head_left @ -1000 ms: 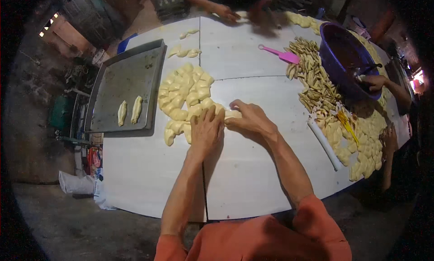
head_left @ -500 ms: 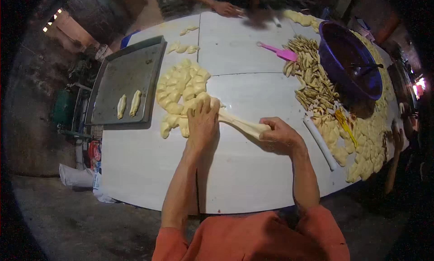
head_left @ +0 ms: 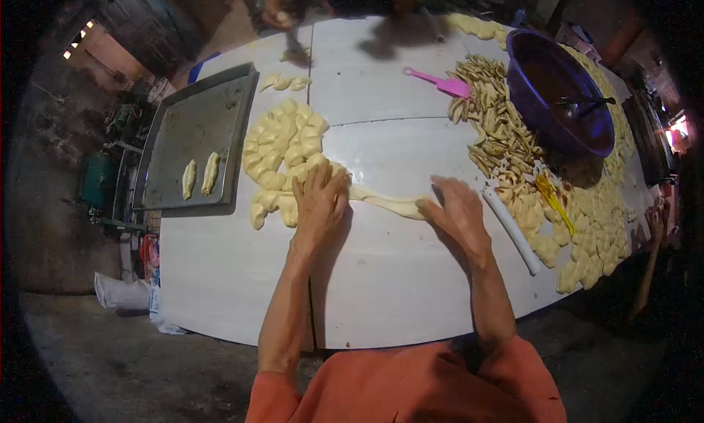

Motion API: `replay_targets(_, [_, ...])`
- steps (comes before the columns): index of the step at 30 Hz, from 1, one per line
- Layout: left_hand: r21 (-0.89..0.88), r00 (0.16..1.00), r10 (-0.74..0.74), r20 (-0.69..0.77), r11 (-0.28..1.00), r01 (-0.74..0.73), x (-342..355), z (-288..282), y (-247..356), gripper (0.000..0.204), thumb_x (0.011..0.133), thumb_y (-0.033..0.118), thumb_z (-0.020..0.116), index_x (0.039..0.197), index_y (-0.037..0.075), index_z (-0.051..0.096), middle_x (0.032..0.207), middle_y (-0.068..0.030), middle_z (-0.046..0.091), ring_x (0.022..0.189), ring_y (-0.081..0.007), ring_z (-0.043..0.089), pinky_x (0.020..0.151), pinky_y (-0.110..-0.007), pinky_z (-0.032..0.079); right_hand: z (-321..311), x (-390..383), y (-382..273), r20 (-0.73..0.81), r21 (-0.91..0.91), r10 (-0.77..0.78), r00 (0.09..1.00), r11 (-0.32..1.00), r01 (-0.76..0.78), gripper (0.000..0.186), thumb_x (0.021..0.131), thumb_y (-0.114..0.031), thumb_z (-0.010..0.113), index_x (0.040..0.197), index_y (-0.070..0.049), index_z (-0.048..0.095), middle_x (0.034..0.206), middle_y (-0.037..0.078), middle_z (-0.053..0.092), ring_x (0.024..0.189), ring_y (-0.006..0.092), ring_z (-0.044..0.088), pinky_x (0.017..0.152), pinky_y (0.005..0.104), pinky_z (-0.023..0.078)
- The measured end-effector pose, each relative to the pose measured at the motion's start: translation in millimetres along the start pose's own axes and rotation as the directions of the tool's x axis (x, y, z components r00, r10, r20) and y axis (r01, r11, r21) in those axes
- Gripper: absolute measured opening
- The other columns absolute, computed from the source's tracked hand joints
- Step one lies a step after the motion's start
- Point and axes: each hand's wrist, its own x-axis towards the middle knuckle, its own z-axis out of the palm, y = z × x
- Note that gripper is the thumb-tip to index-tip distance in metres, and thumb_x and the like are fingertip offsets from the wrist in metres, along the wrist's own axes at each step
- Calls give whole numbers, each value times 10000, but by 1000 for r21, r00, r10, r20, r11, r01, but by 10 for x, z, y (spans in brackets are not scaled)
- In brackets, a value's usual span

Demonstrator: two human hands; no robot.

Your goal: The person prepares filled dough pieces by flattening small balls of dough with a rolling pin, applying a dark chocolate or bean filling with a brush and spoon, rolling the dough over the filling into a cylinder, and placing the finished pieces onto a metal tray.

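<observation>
A long strip of pale dough [head_left: 387, 203] lies stretched across the white table between my hands. My left hand [head_left: 323, 194] grips its left end beside a cluster of pale dough pieces [head_left: 275, 148], fingers bent over it; the thumb is partly hidden. At the strip's right end, my right hand [head_left: 458, 214] has its thumb against the dough, with the fingers stretched out and apart from the thumb.
A metal tray [head_left: 192, 126] with two shaped dough pieces stands at left. On the right are a white rod [head_left: 512, 231], a yellow utensil [head_left: 554, 203], a pink scoop [head_left: 447, 86], pale filling strips [head_left: 495, 115] and a purple basin [head_left: 519, 93]. Another person's hand [head_left: 279, 18] is at the far edge.
My right hand has loosened from a closed grip, its fingers now extended. The strip lies lower on the table. The other person's hand has moved left, over the far dough pieces.
</observation>
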Motion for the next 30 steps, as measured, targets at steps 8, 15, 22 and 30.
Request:
replay_targets(8, [-80,981,168,100,984,-160,96,-152,282,258,882,216,745,1134,161,753,1331,-60,613,1339,-299,495,1159,-692,233,892,346,-381,28,11,-372,928,928,372,295,862,-283,770,1048,-61,714,1014,85,644,992,275,598,902,446,453])
replay_targets(15, [-103,962,271,-45,956,-274,126,16,133,124,855,131,738,978,114,741,1061,-39,687,1164,-258,611,1164,-590,311,835,433,-487,52,126,-338,940,936,330,136,899,-172,691,892,-42,653,801,105,634,831,299,624,875,455,468])
replay_targets(22, [-196,958,214,-189,948,-250,122,115,119,179,846,96,750,1023,101,726,901,-47,673,1020,-254,646,1137,-575,347,612,580,-535,144,360,-331,932,895,263,172,908,-149,661,941,14,703,799,217,711,723,423,678,746,487,544])
replay_targets(30, [-102,976,164,-143,978,-179,186,-29,236,77,890,103,699,907,144,762,945,-15,691,1038,-234,636,1192,-594,287,134,632,-270,590,523,-180,787,828,-203,209,914,-174,633,863,14,709,694,43,649,637,164,578,625,354,485])
